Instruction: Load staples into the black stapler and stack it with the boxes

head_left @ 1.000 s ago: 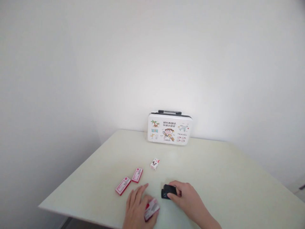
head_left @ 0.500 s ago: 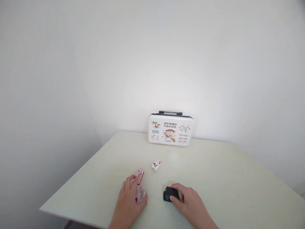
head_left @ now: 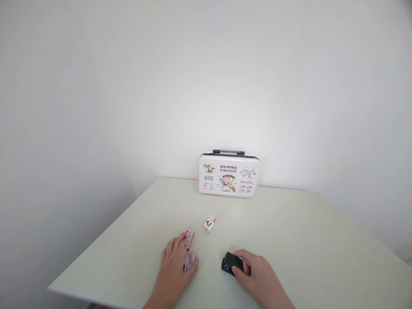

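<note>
Pale cream table (head_left: 305, 240) pushed into the corner of plain white walls. At its far edge, against the wall, stood a white tin carry-case (head_left: 229, 174) printed with cartoon travel pictures, black handle on top, upright and well apart from the hands. Nearer, the person's right hand (head_left: 257, 279) lay over a small black stapler (head_left: 229, 262), fingers curled onto its rear half, thumb side hidden; it was grasping the stapler lightly against the tabletop, not lifting it. The left hand (head_left: 174, 270) lay flat and loosely cupped over red-and-white staple boxes (head_left: 188, 253), one box end showing beyond the fingertips and another beside the thumb; how many sat under the palm I could not tell, nor whether the fingers actually pinched any. Smallest item: a little white carton (head_left: 209, 224) with black and red print, alone between the hands and the case. Judgement on handling: the staple boxes looked like light, stiff card, dense for their size, apt to slide on the smooth top and to spill if squeezed open; best taken across the long sides. The stapler looked rigid and compact, easily held around its body.
</note>
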`<state>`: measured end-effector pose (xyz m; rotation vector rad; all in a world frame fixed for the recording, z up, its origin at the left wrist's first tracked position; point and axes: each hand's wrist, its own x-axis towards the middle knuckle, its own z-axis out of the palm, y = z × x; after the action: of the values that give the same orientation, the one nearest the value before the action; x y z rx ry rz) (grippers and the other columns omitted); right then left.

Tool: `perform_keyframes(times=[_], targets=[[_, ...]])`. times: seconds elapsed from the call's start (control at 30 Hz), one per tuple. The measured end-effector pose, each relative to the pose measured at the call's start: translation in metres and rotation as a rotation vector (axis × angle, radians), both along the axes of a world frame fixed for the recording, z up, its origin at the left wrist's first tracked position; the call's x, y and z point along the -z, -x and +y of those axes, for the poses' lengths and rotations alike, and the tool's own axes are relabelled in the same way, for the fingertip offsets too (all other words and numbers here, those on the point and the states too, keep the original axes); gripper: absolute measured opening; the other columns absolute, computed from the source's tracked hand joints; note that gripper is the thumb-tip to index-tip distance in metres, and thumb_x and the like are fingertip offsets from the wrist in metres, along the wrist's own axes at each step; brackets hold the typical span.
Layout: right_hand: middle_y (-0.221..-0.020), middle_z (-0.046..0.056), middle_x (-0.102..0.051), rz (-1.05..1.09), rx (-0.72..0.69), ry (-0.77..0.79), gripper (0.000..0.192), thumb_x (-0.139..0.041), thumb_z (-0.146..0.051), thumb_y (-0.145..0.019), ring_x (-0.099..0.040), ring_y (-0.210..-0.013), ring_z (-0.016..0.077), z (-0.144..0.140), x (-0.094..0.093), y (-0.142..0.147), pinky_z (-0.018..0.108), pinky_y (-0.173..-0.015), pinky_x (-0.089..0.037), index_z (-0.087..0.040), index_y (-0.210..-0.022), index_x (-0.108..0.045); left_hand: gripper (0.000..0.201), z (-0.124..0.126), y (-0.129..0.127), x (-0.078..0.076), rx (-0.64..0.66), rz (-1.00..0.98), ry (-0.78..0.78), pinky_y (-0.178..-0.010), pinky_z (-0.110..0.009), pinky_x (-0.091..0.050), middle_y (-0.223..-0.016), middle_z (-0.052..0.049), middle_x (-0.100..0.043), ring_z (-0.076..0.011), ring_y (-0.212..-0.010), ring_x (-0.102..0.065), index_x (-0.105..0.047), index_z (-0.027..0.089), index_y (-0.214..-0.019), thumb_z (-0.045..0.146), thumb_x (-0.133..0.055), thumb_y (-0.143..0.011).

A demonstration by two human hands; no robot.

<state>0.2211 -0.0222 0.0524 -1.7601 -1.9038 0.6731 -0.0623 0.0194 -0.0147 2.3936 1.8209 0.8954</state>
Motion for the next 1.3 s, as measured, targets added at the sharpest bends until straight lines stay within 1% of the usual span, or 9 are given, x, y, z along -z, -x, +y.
perform_keyframes(times=[0.2,0.3,0.4,0.57,0.7,0.87,1.0,1.17,1.3], targets=[[-0.055,-0.007,-0.060,0.000,0.119,0.047,0.010,-0.062,-0.032,-0.084,-0.055,-0.055,0.0150,0.001,0.005,-0.003,0.025,-0.056,-0.030,-0.024,-0.090,-0.063,0.063,0.033,-0.034,-0.009,0.011,-0.001,0.033,-0.112,-0.044,-0.036,-0.145,-0.010,-0.052,-0.0273,-0.133,-0.045,-0.038,0.023,-0.153,0.037,-0.053,-0.093],[-0.056,-0.005,-0.063,0.014,0.147,0.051,0.013,-0.060,-0.036,-0.087,-0.057,-0.056,0.0158,-0.003,0.003,-0.008,0.025,-0.056,-0.030,-0.024,-0.092,-0.063,0.071,0.053,-0.048,-0.015,0.045,0.016,0.030,-0.109,-0.043,-0.038,-0.144,-0.009,-0.053,-0.0272,-0.133,-0.046,-0.025,0.029,-0.159,0.034,-0.052,-0.094],[-0.058,-0.002,-0.067,0.011,0.202,0.091,0.021,-0.060,-0.045,-0.089,-0.061,-0.056,0.0175,-0.006,0.001,-0.021,0.026,-0.054,-0.031,-0.024,-0.088,-0.063,0.065,0.063,-0.056,-0.019,0.114,0.049,0.035,-0.107,-0.043,-0.039,-0.144,-0.006,-0.053,-0.0265,-0.132,-0.047,-0.031,0.039,-0.156,0.034,-0.052,-0.095],[-0.067,0.004,-0.072,0.055,0.238,0.125,0.042,-0.056,-0.062,-0.090,-0.066,-0.063,0.0205,0.003,0.013,-0.032,0.028,-0.058,-0.037,-0.022,-0.082,-0.064,0.049,0.045,-0.057,-0.016,0.126,0.075,0.039,-0.108,-0.045,-0.040,-0.147,-0.007,-0.051,-0.0263,-0.132,-0.047,-0.044,0.038,-0.150,0.038,-0.045,-0.101],[-0.067,0.002,-0.068,0.297,0.179,0.102,0.047,-0.050,-0.066,-0.094,-0.063,-0.061,0.0185,0.013,0.035,0.006,0.027,-0.056,-0.038,-0.020,-0.090,-0.060,0.046,0.013,-0.048,-0.003,0.030,0.077,-0.001,-0.109,-0.046,-0.042,-0.150,-0.007,-0.049,-0.0259,-0.135,-0.046,-0.045,0.037,-0.149,0.040,-0.042,-0.103],[-0.070,0.000,-0.067,0.566,0.041,0.057,0.046,-0.046,-0.065,-0.096,-0.062,-0.062,0.0179,0.020,0.044,0.090,0.027,-0.057,-0.043,-0.021,-0.102,-0.058,0.047,-0.003,-0.018,0.008,-0.036,0.099,-0.020,-0.106,-0.045,-0.046,-0.149,-0.007,-0.050,-0.0264,-0.135,-0.048,-0.043,0.039,-0.150,0.037,-0.041,-0.103],[-0.071,-0.001,-0.066,0.599,-0.028,0.056,0.044,-0.046,-0.063,-0.096,-0.064,-0.064,0.0200,0.029,0.035,0.149,0.030,-0.059,-0.048,-0.022,-0.107,-0.059,0.049,0.006,0.034,0.009,-0.065,0.108,-0.004,-0.104,-0.045,-0.047,-0.148,-0.007,-0.051,-0.0255,-0.132,-0.050,-0.039,0.040,-0.153,0.033,-0.033,-0.105],[-0.077,0.001,-0.068,0.570,-0.063,0.040,0.036,-0.051,-0.056,-0.095,-0.069,-0.077,0.0244,0.049,0.026,0.204,0.034,-0.068,-0.053,-0.023,-0.106,-0.060,0.049,0.024,0.103,0.004,-0.098,0.145,0.020,-0.104,-0.043,-0.044,-0.147,-0.006,-0.052,-0.0244,-0.132,-0.050,-0.037,0.041,-0.153,0.035,-0.031,-0.106],[-0.078,0.002,-0.070,0.555,-0.062,0.036,0.036,-0.051,-0.055,-0.095,-0.070,-0.080,0.0252,0.066,0.023,0.235,0.034,-0.070,-0.053,-0.023,-0.107,-0.060,0.050,0.036,0.134,-0.001,-0.144,0.238,-0.003,-0.113,-0.045,-0.033,-0.146,-0.004,-0.056,-0.0231,-0.131,-0.049,-0.040,0.040,-0.153,0.031,-0.032,-0.104]])
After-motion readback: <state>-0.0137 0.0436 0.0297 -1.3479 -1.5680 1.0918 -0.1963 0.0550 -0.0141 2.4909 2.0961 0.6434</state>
